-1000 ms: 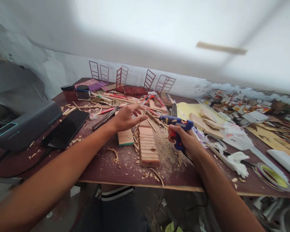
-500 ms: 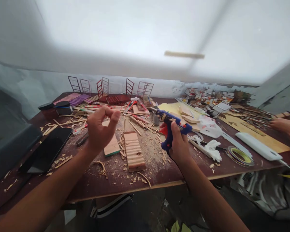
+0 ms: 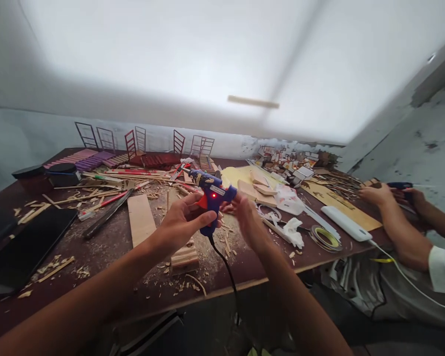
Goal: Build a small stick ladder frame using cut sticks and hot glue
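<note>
My left hand (image 3: 181,220) is wrapped round the handle of a blue glue gun (image 3: 209,188), whose red light is on. Its nozzle points away to the left, above the table. The fingers of my right hand (image 3: 246,217) are bent against the rear end of the gun. A black cord (image 3: 226,269) hangs from the handle over the table edge. Below my left hand lies a ridged wooden piece (image 3: 184,258), and a flat wooden strip (image 3: 141,220) lies to its left among shavings.
A dark maroon table (image 3: 107,247) holds a black tablet (image 3: 25,244), sticks and small fence frames (image 3: 133,141) at the back, a tape roll (image 3: 324,237) and a white power bank (image 3: 346,223). A co-worker's hands (image 3: 378,194) work at the right end.
The glue gun has passed from my right hand's grip into my left hand, in front of me. My view has swung right, and the co-worker's arms have come into sight.
</note>
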The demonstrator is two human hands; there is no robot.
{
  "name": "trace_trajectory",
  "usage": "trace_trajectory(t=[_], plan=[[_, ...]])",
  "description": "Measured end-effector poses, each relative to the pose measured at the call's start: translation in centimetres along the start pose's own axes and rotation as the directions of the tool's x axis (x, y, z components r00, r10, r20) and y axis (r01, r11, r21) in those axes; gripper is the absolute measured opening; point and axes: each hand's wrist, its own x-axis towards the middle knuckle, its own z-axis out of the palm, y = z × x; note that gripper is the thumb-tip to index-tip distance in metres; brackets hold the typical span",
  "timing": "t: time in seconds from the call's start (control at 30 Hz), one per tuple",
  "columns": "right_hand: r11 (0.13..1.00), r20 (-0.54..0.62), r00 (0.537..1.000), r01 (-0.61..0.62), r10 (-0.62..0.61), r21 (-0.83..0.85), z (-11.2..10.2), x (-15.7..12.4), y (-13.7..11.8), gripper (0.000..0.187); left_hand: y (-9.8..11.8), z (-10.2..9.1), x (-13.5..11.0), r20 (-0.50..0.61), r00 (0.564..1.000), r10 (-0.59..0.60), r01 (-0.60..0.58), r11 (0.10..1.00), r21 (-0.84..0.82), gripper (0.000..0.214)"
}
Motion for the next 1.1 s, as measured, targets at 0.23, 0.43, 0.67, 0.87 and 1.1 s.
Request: trace_trajectory(t=[0.23,0.43,0.67,0.87,1.1], plan=[[0.575,-0.121,0.953,-0.265,0.277,-0.774,-8.5,5.0,8.2,0.032,-0.1,-0.3,-0.1,-0.102,0.994,-0.036,0.037,0.999,0.007,0.044],[0.423,-0.150,0.937,-0.281,0.316,-0.861,-8.0,6.5,9.1,0.031,-0.4,-0.4,-0.3,-0.112,0.992,-0.052,0.054,0.999,0.010,0.050],[0.345,-0.192,0.933,-0.297,0.305,-0.891,-7.0,7.4,8.8,0.032,-0.3,-0.2,-0.6,-0.101,0.994,-0.047,0.051,0.998,0.039,0.048],[0.309,-0.190,0.935,-0.283,0.298,-0.908,-6.6,8.0,9.0,0.036,-0.7,-0.3,-0.5,-0.101,0.994,-0.033,0.038,0.998,0.051,0.045],[0.261,-0.235,0.933,-0.307,0.274,-0.915,-5.6,8.5,9.0,0.033,-1.0,-0.5,-0.4,-0.095,0.994,-0.059,0.058,0.998,-0.010,0.049]])
